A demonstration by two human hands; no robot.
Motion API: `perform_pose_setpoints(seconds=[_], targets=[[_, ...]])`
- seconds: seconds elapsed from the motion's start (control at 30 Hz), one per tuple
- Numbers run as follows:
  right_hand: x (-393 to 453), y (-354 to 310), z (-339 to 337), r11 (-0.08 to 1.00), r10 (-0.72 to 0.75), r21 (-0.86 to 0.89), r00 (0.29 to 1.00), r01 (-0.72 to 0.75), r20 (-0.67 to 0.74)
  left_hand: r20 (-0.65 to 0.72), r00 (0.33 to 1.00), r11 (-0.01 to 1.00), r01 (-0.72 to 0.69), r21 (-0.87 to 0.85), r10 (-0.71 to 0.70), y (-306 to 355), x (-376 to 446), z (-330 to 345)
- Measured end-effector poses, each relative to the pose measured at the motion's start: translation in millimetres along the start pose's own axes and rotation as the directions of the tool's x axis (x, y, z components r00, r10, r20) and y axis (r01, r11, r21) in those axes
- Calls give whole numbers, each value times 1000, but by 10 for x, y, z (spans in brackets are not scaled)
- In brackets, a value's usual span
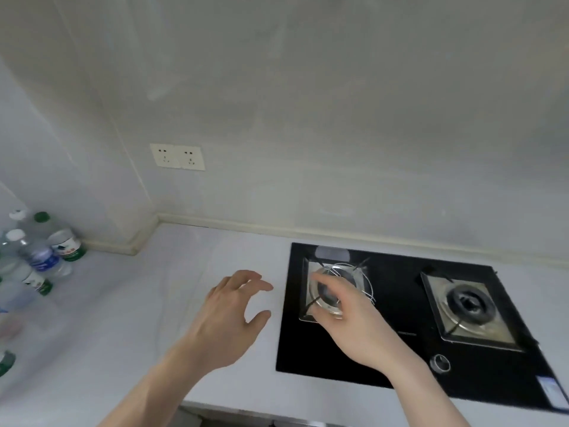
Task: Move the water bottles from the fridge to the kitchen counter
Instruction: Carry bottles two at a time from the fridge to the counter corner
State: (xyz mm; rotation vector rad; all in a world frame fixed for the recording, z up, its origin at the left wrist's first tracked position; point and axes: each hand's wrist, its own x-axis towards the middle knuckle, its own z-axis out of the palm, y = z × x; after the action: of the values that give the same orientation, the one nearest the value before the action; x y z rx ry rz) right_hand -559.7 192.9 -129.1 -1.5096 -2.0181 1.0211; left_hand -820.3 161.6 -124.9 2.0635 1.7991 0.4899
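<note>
Both hands empty above the tabletop; bottles grouped at the far left.

The left hand [229,306] has an open grip, fingers spread and relaxed, holding nothing above the white tabletop [172,266]. The right hand [348,315] also grips nothing, its fingers loosely bent above the left burner [331,291] of the black gas hob [400,322]. The water bottles [46,251] stand clustered on the tabletop at the left edge, well apart from both hands, near the corner. A double wall socket [177,156] sits above.
</note>
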Motion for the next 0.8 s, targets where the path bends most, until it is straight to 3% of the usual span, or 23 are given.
perform_pose_setpoints(seconds=[0.2, 0.33, 0.57, 0.8], targets=[[-643, 622, -483, 990, 128, 78, 977, -116, -169, 147, 978, 989, -148, -24, 150, 635, 265, 416], [-1168, 938, -742, 962, 269, 123, 913, -242, -305, 224, 918, 945, -318, -83, 328, 1090, 607, 688], [-2075, 1070, -1033, 828, 550, 242, 653, -506, -520, 323, 706, 775, -591, -223, 631, 2012, 1044, 1166], [-2625, 983, -1093, 763, 605, 304, 467, -570, -645, 388, 472, 598, -729, -333, 792, 2804, 1012, 1516]])
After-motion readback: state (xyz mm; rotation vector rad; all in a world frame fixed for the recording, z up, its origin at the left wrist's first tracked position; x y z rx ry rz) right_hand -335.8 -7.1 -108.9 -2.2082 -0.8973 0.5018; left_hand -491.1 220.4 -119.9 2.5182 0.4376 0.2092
